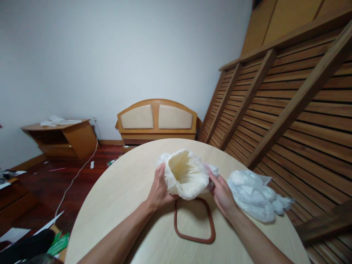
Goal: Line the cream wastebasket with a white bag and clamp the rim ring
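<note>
Over the round table, a white plastic bag is held with its wide mouth tilted towards me, and its pale yellowish inside shows. The bag's edge is folded outwards; whether a bin stands inside it I cannot tell. My left hand grips the bag's left side, fingers partly hidden behind it. On the right, my right hand pinches a bunched part of the plastic. Just below the bag, a brown rounded-square ring lies flat on the table, its far edge partly covered.
A bundle of white plastic bags lies at the right of the pale round table. Slatted wooden panels lean beyond it. A headboard stands behind. At left are a low cabinet and a white cable on the floor.
</note>
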The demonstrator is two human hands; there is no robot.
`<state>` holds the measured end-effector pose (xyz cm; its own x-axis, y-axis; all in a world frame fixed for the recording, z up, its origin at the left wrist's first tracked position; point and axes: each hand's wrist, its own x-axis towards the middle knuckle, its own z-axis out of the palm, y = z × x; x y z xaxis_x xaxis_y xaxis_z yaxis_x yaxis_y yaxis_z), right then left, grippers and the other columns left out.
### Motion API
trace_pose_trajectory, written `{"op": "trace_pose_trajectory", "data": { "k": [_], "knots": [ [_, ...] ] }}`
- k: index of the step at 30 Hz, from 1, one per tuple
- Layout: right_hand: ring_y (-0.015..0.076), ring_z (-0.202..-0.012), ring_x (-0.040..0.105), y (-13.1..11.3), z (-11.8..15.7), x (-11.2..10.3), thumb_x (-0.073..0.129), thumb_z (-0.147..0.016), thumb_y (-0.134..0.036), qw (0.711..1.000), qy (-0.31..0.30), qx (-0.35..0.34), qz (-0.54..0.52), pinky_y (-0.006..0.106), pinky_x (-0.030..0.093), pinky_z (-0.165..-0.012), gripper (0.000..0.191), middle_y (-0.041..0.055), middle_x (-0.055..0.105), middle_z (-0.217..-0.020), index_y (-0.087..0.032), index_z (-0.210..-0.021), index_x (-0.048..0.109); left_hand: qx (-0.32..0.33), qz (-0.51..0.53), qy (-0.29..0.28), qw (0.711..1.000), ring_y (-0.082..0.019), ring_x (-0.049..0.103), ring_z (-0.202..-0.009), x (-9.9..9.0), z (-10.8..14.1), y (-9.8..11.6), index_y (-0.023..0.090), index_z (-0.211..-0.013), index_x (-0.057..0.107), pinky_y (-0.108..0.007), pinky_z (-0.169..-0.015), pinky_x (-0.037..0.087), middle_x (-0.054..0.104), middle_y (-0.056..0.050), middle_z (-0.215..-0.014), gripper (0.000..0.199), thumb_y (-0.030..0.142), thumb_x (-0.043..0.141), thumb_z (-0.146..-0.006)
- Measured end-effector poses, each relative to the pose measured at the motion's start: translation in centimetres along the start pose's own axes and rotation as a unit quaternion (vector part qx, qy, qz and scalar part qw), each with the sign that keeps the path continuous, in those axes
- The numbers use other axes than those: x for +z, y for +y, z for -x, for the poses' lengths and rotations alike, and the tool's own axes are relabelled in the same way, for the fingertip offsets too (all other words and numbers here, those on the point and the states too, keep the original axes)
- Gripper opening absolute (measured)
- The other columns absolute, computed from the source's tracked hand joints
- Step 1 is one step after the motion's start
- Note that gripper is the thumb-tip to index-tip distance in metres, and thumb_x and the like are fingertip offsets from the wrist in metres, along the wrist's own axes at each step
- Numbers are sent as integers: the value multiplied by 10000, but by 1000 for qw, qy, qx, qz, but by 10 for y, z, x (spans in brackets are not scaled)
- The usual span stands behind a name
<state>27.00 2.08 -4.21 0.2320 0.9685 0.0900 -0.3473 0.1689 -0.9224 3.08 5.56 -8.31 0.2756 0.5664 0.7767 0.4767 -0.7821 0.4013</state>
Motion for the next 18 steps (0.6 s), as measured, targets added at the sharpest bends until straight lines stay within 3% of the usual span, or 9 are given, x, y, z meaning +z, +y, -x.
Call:
{"op": "trace_pose_trajectory", "data": {
  "k": [4,7,9,11,13,15,18],
  "knots": [
    [271,-1015,711,-12,7,-2,665,-850,-575,983,19,-119,139,376,563,-889,455,82,775,-1061,-202,-1099,735,78,-87,-18,993,-410,317,-1425,-3,-3,3,318,-1567,20,-717,-1139,244,273,-189,-1516,1124,364,764,-725],
    [249,-899,702,-19,21,0,571,-945,-447,928,-31,-241,283,362,571,-815,292,80,742,-951,-209,-966,738,103,-128,-37,986,-415,325,-1417,-4,-3,3,339,-1537,146,-737,-1152,177,294,-180,-1511,1041,444,787,-724],
    [256,-992,681,-21,31,3,551,-956,-335,871,-76,-340,348,378,563,-877,208,95,707,-1044,-223,-905,719,122,-147,-37,981,-404,332,-1417,-3,-2,2,346,-1502,244,-720,-1167,165,327,-166,-1506,929,420,783,-749],
    [268,-1182,623,-20,39,7,538,-947,-242,825,-114,-405,378,414,523,-1004,166,113,650,-1248,-232,-993,697,141,-161,-36,976,-382,347,-1413,-3,-1,2,358,-1465,321,-703,-1176,169,358,-146,-1501,804,338,755,-787],
    [268,-1338,528,-20,44,10,518,-931,-162,798,-148,-434,390,444,458,-1103,213,119,568,-1416,-230,-1081,652,153,-172,-40,972,-371,355,-1412,-4,-1,1,368,-1441,367,-696,-1178,176,371,-130,-1503,743,269,731,-802],
    [271,-1425,442,-22,46,11,494,-897,-102,772,-199,-459,392,470,413,-1146,221,112,521,-1492,-222,-1030,623,147,-180,-43,972,-371,350,-1415,-5,-1,2,366,-1441,389,-687,-1182,175,370,-125,-1511,741,239,729,-795],
    [280,-1435,436,-26,49,12,482,-810,-74,722,-305,-488,384,498,405,-1145,207,100,586,-1448,-222,-910,587,103,-183,-42,977,-388,341,-1413,-6,-3,3,346,-1468,391,-669,-1183,173,362,-135,-1519,804,252,754,-757]
  ]
}}
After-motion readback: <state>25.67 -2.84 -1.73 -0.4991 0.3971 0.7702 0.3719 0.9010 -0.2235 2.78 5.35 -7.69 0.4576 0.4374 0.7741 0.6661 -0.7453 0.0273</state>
